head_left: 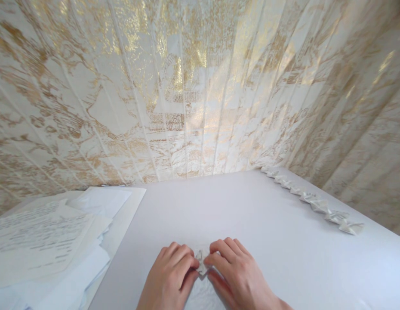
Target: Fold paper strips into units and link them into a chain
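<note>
Between my two hands, near the front of the white table [200, 206], is a small piece of folded paper [202, 263] with dark print on it. My left hand [172, 273] pinches its left side between thumb and fingers. From the other side, my right hand [234, 273] grips the right part in the same way. The fingers cover much of the paper, so its full shape is hidden. Below it, between the wrists, a crinkled whitish surface [204, 295] shows.
A row of several small folded paper pieces [319, 206] runs along the table's right edge. Loose sheets, some written on, form a pile of papers [41, 241] at the left. Behind and to the right hang gold-patterned white curtains [187, 94].
</note>
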`<act>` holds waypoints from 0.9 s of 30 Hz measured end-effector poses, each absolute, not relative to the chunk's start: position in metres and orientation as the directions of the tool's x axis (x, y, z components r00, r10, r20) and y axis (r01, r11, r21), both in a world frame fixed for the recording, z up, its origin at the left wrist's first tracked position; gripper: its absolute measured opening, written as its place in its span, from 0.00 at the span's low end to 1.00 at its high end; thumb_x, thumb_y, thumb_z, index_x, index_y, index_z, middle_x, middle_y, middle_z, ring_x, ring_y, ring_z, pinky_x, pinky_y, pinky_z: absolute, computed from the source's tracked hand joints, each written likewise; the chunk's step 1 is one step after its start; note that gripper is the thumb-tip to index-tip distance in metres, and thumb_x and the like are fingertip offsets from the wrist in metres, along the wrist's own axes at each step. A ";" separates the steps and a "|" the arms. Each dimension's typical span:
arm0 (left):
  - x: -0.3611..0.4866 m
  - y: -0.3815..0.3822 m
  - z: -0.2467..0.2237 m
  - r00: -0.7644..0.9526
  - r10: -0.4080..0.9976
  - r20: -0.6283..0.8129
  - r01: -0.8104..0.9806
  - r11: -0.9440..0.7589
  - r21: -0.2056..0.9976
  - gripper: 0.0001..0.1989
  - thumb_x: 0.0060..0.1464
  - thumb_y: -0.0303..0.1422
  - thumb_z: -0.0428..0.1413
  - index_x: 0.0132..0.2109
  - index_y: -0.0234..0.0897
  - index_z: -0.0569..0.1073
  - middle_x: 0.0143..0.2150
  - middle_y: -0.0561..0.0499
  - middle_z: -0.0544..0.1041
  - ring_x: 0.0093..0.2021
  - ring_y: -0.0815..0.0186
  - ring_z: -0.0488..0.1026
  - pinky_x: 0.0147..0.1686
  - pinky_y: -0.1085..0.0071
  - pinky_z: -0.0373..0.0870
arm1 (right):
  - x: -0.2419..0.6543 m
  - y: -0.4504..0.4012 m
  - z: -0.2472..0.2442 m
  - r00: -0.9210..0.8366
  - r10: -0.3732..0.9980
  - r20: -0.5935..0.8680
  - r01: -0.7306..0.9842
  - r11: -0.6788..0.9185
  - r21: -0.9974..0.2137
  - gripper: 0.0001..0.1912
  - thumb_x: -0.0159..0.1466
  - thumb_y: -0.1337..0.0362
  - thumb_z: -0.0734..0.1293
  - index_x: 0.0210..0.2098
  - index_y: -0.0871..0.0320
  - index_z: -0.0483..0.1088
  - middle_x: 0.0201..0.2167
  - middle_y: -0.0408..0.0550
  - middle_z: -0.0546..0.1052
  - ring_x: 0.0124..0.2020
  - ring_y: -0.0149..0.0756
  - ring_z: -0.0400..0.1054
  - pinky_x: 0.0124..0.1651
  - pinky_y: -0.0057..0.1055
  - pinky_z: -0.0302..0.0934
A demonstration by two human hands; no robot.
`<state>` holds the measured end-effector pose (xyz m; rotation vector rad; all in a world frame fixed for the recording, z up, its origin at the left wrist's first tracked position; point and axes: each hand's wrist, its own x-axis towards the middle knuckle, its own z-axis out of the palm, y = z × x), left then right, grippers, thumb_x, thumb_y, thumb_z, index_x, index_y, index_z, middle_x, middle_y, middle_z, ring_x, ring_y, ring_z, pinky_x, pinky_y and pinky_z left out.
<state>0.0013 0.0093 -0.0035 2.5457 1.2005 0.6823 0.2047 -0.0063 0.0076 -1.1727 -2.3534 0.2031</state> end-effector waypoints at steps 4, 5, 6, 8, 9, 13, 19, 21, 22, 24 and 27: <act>0.003 0.009 -0.003 0.556 0.756 0.347 0.669 -0.654 0.353 0.06 0.58 0.24 0.56 0.36 0.41 0.72 0.36 0.54 0.75 0.38 0.62 0.70 0.37 0.66 0.65 | 0.205 -0.008 0.007 -0.443 0.820 0.363 0.705 0.568 -0.424 0.08 0.62 0.74 0.68 0.34 0.55 0.71 0.34 0.44 0.74 0.36 0.37 0.64 0.40 0.33 0.55; 0.003 0.009 -0.004 0.551 0.757 0.353 0.670 -0.653 0.353 0.06 0.58 0.24 0.56 0.35 0.41 0.72 0.35 0.54 0.75 0.38 0.62 0.70 0.36 0.66 0.65 | 0.204 -0.007 0.007 -0.418 0.843 0.338 0.708 0.536 -0.459 0.08 0.61 0.75 0.69 0.33 0.55 0.71 0.33 0.43 0.74 0.36 0.37 0.64 0.40 0.33 0.55; 0.004 0.009 -0.004 0.542 0.761 0.356 0.672 -0.647 0.360 0.06 0.59 0.24 0.56 0.35 0.40 0.72 0.35 0.54 0.75 0.37 0.62 0.70 0.36 0.66 0.64 | 0.203 -0.006 0.007 -0.392 0.866 0.311 0.711 0.500 -0.495 0.09 0.61 0.76 0.69 0.32 0.55 0.72 0.32 0.43 0.74 0.36 0.37 0.64 0.40 0.33 0.55; 0.006 0.010 -0.004 0.508 0.791 0.342 0.687 -0.611 0.393 0.06 0.60 0.26 0.55 0.34 0.40 0.71 0.34 0.54 0.74 0.38 0.62 0.69 0.37 0.65 0.64 | 0.201 -0.003 0.010 -0.336 0.908 0.250 0.714 0.419 -0.561 0.09 0.61 0.77 0.69 0.31 0.56 0.72 0.31 0.42 0.74 0.36 0.37 0.64 0.41 0.33 0.55; 0.007 0.010 -0.004 0.483 0.812 0.326 0.697 -0.582 0.418 0.06 0.60 0.27 0.55 0.33 0.39 0.71 0.34 0.53 0.74 0.38 0.61 0.69 0.37 0.65 0.64 | 0.200 -0.001 0.012 -0.308 0.926 0.219 0.714 0.378 -0.590 0.09 0.60 0.77 0.69 0.29 0.56 0.72 0.31 0.42 0.74 0.36 0.37 0.64 0.42 0.33 0.55; 0.011 0.014 -0.005 0.389 0.890 0.239 0.732 -0.456 0.506 0.07 0.60 0.31 0.55 0.32 0.39 0.70 0.36 0.52 0.72 0.40 0.59 0.68 0.39 0.62 0.64 | 0.197 0.006 0.020 -0.248 0.964 0.100 0.710 0.251 -0.658 0.10 0.61 0.74 0.70 0.26 0.57 0.71 0.29 0.41 0.74 0.37 0.37 0.64 0.44 0.34 0.55; 0.013 0.016 -0.003 0.339 0.917 0.211 0.760 -0.399 0.513 0.06 0.57 0.31 0.55 0.31 0.39 0.69 0.38 0.50 0.70 0.42 0.57 0.66 0.41 0.59 0.62 | 0.194 0.011 0.020 -0.242 0.966 0.087 0.765 0.246 -0.595 0.09 0.60 0.74 0.70 0.27 0.59 0.68 0.32 0.43 0.72 0.38 0.37 0.62 0.43 0.35 0.53; 0.013 0.016 -0.002 0.336 0.917 0.215 0.759 -0.399 0.515 0.07 0.57 0.31 0.55 0.30 0.39 0.69 0.38 0.50 0.70 0.41 0.56 0.66 0.41 0.59 0.61 | 0.193 0.011 0.018 -0.241 0.966 0.095 0.775 0.251 -0.580 0.09 0.60 0.75 0.69 0.27 0.59 0.66 0.33 0.43 0.71 0.38 0.37 0.62 0.43 0.35 0.53; 0.013 0.016 -0.002 0.338 0.915 0.219 0.757 -0.403 0.515 0.07 0.58 0.31 0.54 0.31 0.39 0.69 0.38 0.50 0.70 0.42 0.56 0.66 0.41 0.59 0.61 | 0.193 0.011 0.016 -0.243 0.965 0.099 0.775 0.255 -0.578 0.09 0.60 0.75 0.69 0.27 0.59 0.66 0.33 0.43 0.71 0.39 0.37 0.62 0.43 0.35 0.53; 0.013 0.016 -0.001 0.349 0.911 0.221 0.752 -0.413 0.514 0.08 0.59 0.32 0.53 0.31 0.39 0.69 0.38 0.50 0.69 0.42 0.56 0.65 0.41 0.59 0.61 | 0.193 0.011 0.015 -0.253 0.961 0.112 0.767 0.270 -0.582 0.09 0.60 0.76 0.68 0.29 0.59 0.66 0.34 0.43 0.71 0.39 0.37 0.61 0.44 0.35 0.53; 0.014 0.015 -0.001 0.359 0.909 0.213 0.753 -0.417 0.510 0.08 0.59 0.32 0.53 0.31 0.39 0.69 0.39 0.50 0.69 0.42 0.56 0.65 0.41 0.59 0.61 | 0.195 0.011 0.015 -0.270 0.955 0.120 0.748 0.287 -0.598 0.08 0.61 0.76 0.68 0.32 0.58 0.67 0.36 0.43 0.71 0.41 0.38 0.61 0.46 0.35 0.53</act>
